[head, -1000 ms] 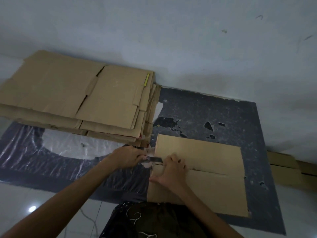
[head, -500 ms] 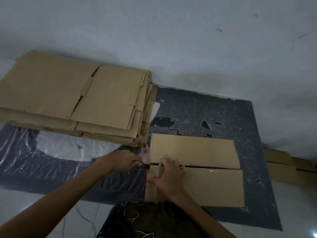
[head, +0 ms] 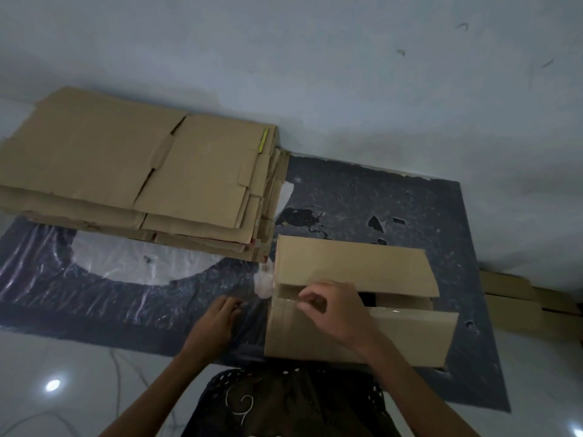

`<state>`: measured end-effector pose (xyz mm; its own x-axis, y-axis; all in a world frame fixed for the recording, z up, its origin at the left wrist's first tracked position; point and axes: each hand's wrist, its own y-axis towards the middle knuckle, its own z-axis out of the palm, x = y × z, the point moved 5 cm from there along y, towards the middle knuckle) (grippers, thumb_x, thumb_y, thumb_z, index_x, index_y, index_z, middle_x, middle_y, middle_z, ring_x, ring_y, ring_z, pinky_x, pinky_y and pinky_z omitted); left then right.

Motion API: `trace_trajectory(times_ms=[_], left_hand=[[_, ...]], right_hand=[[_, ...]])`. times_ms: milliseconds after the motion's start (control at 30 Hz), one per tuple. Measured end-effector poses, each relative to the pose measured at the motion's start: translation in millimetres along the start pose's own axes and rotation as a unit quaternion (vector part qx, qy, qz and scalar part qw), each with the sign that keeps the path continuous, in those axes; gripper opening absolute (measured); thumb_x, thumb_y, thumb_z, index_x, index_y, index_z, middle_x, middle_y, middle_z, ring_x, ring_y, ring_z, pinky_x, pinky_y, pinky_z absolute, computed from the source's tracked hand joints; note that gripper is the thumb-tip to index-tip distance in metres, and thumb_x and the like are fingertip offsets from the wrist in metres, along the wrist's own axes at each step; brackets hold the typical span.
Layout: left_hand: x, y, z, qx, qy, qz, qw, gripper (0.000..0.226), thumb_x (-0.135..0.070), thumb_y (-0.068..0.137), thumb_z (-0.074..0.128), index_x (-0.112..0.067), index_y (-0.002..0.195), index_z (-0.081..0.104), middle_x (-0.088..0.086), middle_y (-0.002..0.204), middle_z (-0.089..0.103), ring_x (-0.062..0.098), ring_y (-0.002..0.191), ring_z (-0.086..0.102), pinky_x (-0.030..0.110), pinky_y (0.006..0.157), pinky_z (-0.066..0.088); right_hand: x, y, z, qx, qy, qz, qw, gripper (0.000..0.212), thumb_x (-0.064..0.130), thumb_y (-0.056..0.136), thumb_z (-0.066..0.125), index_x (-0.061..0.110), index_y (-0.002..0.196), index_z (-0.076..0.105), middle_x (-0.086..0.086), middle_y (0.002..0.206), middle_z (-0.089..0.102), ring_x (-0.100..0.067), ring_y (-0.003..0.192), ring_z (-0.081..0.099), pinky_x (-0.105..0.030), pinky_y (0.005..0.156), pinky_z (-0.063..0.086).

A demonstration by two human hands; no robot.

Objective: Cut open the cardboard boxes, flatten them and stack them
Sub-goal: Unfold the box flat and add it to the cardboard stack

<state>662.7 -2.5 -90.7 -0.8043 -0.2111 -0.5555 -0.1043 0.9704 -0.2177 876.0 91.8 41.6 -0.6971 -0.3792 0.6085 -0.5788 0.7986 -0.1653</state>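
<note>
A brown cardboard box stands on the dark mat right in front of me. Its top seam is split and a dark gap shows between the far flap and the near flap. My right hand is at the left end of that gap, its curled fingers pinching the near flap's edge. My left hand rests low on the mat just left of the box; whether anything is under its fingers is hidden. A thick stack of flattened cardboard lies at the back left.
Clear plastic sheet covers the mat's left part, with a crumpled bit of tape or plastic by the box's left corner. More cardboard pieces lie at the right by the white wall. A thin cable runs over the glossy floor.
The box's top flaps have parted and a gap has opened along the seam. My left hand has drawn back from the seam down to the mat. My right hand has shifted right onto the near flap's edge.
</note>
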Motion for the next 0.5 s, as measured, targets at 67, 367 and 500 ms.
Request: trace_trajectory(times_ms=[67, 367, 500], left_hand=[[8.7, -6.8, 6.1, -0.049, 0.030, 0.028, 0.998, 0.036, -0.041, 0.093, 0.039, -0.014, 0.104, 0.060, 0.005, 0.101, 0.056, 0.014, 0.080, 0.055, 0.024, 0.064, 0.046], [24.7, -1.5, 18.3, -0.005, 0.144, -0.207, 0.968, 0.037, -0.030, 0.092, 0.059, -0.013, 0.125, 0.054, 0.017, 0.128, 0.047, 0.037, 0.118, 0.043, 0.048, 0.099, 0.035], [-40.3, 26.2, -14.0, -0.052, -0.120, -0.215, 0.968, 0.015, -0.026, 0.093, 0.058, -0.018, 0.106, 0.059, 0.013, 0.111, 0.062, 0.029, 0.102, 0.058, 0.039, 0.084, 0.047]], right_hand=[[-5.5, -7.3, -15.2, 0.001, 0.014, 0.010, 1.000, 0.015, 0.029, 0.090, 0.064, 0.021, 0.098, 0.073, 0.009, 0.092, 0.071, -0.002, 0.081, 0.062, -0.019, 0.078, 0.049], [-69.3, -45.0, -63.4, 0.010, 0.041, 0.113, 0.993, 0.015, 0.023, 0.095, 0.059, 0.022, 0.097, 0.073, 0.015, 0.085, 0.068, 0.003, 0.077, 0.061, -0.015, 0.068, 0.046], [-89.9, -64.9, -79.4, 0.026, 0.067, 0.159, 0.985, 0.012, 0.021, 0.091, 0.066, 0.026, 0.101, 0.068, 0.012, 0.090, 0.067, 0.001, 0.084, 0.061, -0.017, 0.075, 0.051]])
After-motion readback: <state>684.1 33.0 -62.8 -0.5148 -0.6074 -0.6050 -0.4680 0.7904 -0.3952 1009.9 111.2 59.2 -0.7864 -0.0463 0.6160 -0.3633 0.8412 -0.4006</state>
